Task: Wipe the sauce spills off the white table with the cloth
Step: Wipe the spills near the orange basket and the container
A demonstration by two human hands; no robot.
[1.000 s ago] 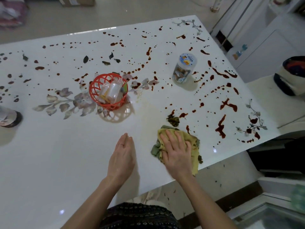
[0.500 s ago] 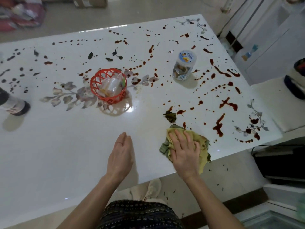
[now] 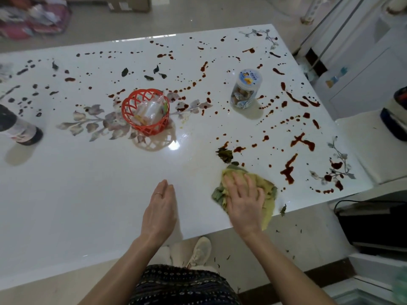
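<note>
**While sauce dots the white table (image 3: 88, 194), my right hand (image 3: 244, 203) presses the cloth (image 3: 267, 190) flat**

Where the near edge of the table runs toward its right corner, the yellow-green cloth lies bunched under my right palm, and one fold hangs just over the edge. My fingers are straight and spread across it, pressing down rather than gripping. My left hand (image 3: 159, 211) is beside it on the bare white top, fingers straight and close together, holding nothing. I cannot tell whether it touches the surface.

Reddish-brown sauce spills (image 3: 288, 170) lie just right of the cloth and in dotted trails across the far half. A dark clump of leaves (image 3: 224, 154) sits just beyond the cloth. Farther back stand a red basket (image 3: 145, 113) and a clear jar (image 3: 245, 89) with a blue-printed lid. A dark bottle (image 3: 19, 130) stands at the left edge.
</note>
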